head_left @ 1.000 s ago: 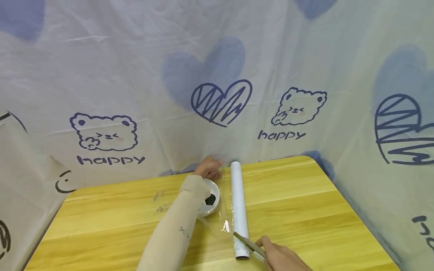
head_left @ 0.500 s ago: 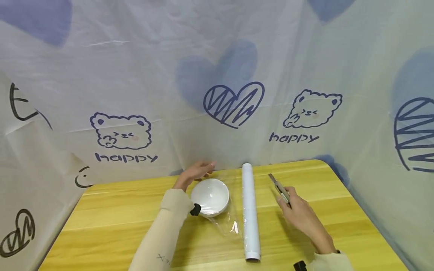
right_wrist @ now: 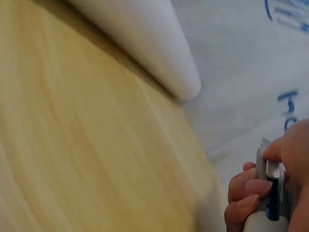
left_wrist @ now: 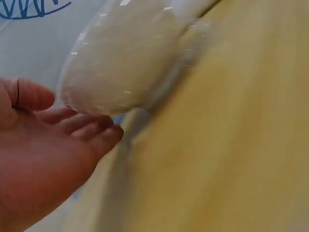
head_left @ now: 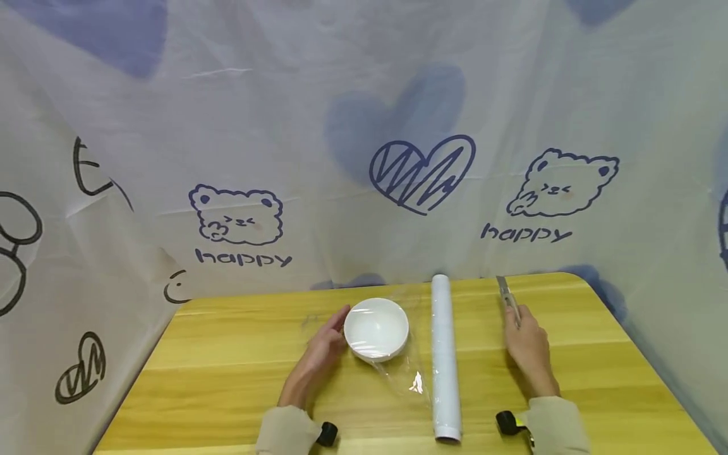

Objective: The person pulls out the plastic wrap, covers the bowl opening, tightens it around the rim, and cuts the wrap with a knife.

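Note:
A white bowl [head_left: 375,330] with clear cling film over its top stands mid-table, the loose film [head_left: 418,379] trailing right towards the roll of cling film [head_left: 445,354]. My left hand [head_left: 317,361] is at the bowl's left side, fingers extended along its wall. In the left wrist view its fingertips lie right at the lower edge of the film-covered bowl [left_wrist: 116,63], the thumb apart from them. Right of the roll, my right hand [head_left: 529,347] grips a utility knife [head_left: 509,302], blade pointing away. In the right wrist view the thumb lies on the knife's slider [right_wrist: 273,169].
The wood-grain table [head_left: 239,379] ends at the back against a pale cloth [head_left: 318,158] printed with hearts and bears. More cloth hangs at the left and right sides. The roll lies lengthwise between the two hands.
My right hand with the knife has moved from the roll's near end to its right and further back. The left hand has drawn back from behind the bowl to its left side.

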{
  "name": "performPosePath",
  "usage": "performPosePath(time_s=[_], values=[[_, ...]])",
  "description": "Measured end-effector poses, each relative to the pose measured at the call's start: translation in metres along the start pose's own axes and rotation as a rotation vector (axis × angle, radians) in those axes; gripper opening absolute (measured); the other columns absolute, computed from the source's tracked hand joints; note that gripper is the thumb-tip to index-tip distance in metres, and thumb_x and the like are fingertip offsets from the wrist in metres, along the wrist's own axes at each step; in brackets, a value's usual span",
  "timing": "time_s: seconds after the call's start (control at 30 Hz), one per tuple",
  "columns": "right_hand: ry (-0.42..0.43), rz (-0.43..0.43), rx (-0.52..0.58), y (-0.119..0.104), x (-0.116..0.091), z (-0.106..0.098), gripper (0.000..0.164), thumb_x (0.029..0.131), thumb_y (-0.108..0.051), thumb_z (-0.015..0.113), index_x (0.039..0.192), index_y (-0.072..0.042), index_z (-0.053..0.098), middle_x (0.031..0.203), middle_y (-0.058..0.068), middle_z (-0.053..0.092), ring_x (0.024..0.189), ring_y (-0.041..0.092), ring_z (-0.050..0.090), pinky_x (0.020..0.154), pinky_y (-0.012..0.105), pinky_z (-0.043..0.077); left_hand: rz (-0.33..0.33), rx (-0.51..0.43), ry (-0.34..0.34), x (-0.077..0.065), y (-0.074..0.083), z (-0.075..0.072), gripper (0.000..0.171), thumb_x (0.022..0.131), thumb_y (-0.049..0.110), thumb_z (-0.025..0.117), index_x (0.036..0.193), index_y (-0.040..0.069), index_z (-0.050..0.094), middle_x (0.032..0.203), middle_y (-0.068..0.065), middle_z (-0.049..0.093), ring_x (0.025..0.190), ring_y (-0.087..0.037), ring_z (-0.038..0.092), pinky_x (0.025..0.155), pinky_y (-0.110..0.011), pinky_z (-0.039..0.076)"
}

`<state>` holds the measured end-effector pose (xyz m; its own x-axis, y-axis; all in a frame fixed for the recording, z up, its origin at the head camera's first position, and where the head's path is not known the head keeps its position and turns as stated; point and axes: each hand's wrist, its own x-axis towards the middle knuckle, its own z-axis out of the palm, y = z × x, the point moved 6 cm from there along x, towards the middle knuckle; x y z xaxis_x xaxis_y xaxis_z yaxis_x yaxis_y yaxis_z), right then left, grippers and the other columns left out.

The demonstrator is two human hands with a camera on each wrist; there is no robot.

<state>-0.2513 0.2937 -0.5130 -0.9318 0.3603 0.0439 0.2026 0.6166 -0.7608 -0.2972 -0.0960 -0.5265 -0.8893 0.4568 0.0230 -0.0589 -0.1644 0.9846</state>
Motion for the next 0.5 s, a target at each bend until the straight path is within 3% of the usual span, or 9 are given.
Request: performPosePath(time_s=[0.1, 0.2, 0.3, 0.5], values=[[-0.055, 0.075, 0.188, 0.013, 0.003, 0.001, 0.051, 0.111, -0.037, 0.027, 0.128, 0.006, 0.049, 0.079, 0.010, 0.052, 0.056, 0.017, 0.047, 0.047, 0.032, 0.043, 0.010, -0.041, -0.056, -0.005, -0.015, 0.011, 0.087, 0.084, -0.017, 0.034, 0.162, -0.002, -0.002, 0.169, -0.024, 0.002, 0.154, -0.035, 0.009, 0.112, -0.020, 0.032], [-0.197, 0.167, 0.514, 0.020, 0.003, 0.009, 0.052, 0.112, -0.033, 0.028, 0.145, 0.006, 0.038, 0.082, 0.004, 0.053, 0.054, 0.006, 0.045, 0.043, 0.025, 0.043, 0.055, 0.039, -0.062, -0.008, -0.022, 0.015, 0.098, 0.081, -0.023, 0.043, 0.163, 0.002, -0.005, 0.170, -0.022, 0.003, 0.154, -0.035, 0.012, 0.107, -0.015, 0.036], [-0.343, 0.254, 0.803, 0.024, 0.001, 0.016, 0.047, 0.113, -0.029, 0.027, 0.150, -0.001, 0.030, 0.083, -0.001, 0.051, 0.054, 0.004, 0.041, 0.044, 0.022, 0.041, 0.093, 0.051, -0.063, -0.009, -0.023, 0.017, 0.108, 0.079, -0.026, 0.056, 0.162, 0.000, -0.008, 0.169, -0.024, 0.002, 0.154, -0.039, 0.011, 0.111, -0.016, 0.034], [-0.488, 0.302, 1.097, 0.026, 0.000, 0.015, 0.035, 0.114, -0.021, 0.030, 0.148, -0.012, 0.032, 0.091, -0.003, 0.054, 0.063, 0.007, 0.044, 0.052, 0.023, 0.045, 0.089, 0.000, -0.016, -0.009, -0.024, 0.018, 0.122, 0.074, -0.021, 0.080, 0.162, 0.000, -0.002, 0.167, -0.026, 0.011, 0.153, -0.040, 0.016, 0.116, -0.023, 0.031]])
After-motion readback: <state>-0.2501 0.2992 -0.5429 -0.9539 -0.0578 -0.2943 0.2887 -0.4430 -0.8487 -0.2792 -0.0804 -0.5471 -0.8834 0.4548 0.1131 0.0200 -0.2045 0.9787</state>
